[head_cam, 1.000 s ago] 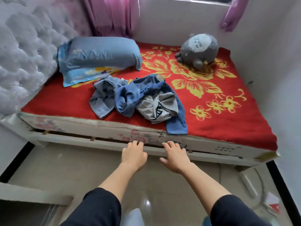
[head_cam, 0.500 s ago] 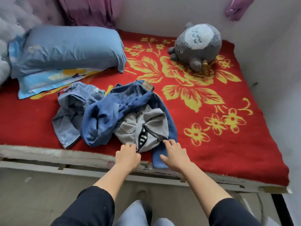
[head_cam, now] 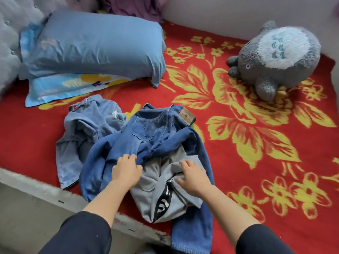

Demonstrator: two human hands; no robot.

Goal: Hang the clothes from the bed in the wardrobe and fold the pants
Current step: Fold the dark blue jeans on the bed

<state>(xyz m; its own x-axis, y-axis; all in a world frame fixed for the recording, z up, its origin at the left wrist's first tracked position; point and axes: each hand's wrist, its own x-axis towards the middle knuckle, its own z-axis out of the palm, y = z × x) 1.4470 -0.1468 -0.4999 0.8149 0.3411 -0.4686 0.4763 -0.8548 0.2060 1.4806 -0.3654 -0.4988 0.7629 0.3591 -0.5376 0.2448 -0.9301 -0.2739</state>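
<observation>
The clothes lie in a loose heap near the front edge of the bed, on a red blanket (head_cam: 27, 143) patterned with yellow flowers. Uppermost at the back of the heap are the dark blue jeans (head_cam: 150, 132), crumpled, with a back pocket facing up and a brown waistband patch (head_cam: 187, 116) at the far side; one leg runs down the right of the heap and hangs over the bed edge (head_cam: 36, 189). To their left, partly under them, lies a light blue denim garment (head_cam: 86, 129), also crumpled. In front, resting on the jeans, is a grey garment (head_cam: 159, 195) with a black-and-white printed band showing in its opening. The left hand (head_cam: 126, 173) lies palm-down where the dark jeans meet the grey cloth, its fingertips bent onto a fold of the denim — whether they have actually pinched the fabric cannot be told. The right hand (head_cam: 192, 177) rests palm-down on the grey garment with fingers spread and only lightly bent, thumb beside the opening, holding nothing. Both forearms are bare, coming out of dark sleeves (head_cam: 78, 235) at the bottom of the view. Farther back on the left, a blue pillow (head_cam: 99, 44) lies on top of a printed pillow (head_cam: 69, 85), against a tufted grey headboard (head_cam: 9, 33). A grey plush toy (head_cam: 275, 57) sits on the blanket at the far right, well apart from the heap, and purple cloth (head_cam: 132, 6) hangs at the top.
</observation>
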